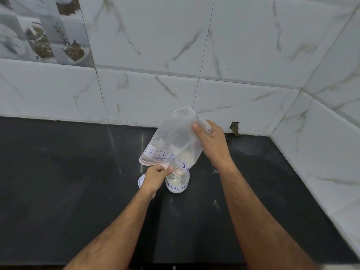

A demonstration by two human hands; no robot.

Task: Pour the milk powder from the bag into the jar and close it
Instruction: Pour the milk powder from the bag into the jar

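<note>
A clear zip bag (173,139) labelled "MILK POWDER" hangs upside down over a small clear jar (178,185) that stands on the black counter (78,182). The bag's mouth is at the jar's opening, and cream powder sits low in the bag and inside the jar. My right hand (211,142) grips the bag's raised bottom end. My left hand (156,177) pinches the zip edge beside the jar's mouth. A white lid (140,181) lies flat on the counter left of the jar, partly hidden behind my left hand.
White marble-pattern tiled walls (233,55) close off the back and the right side, forming a corner at the far right. A small chipped hole (234,128) shows at the base of the back wall. The counter's front edge runs along the bottom of the view.
</note>
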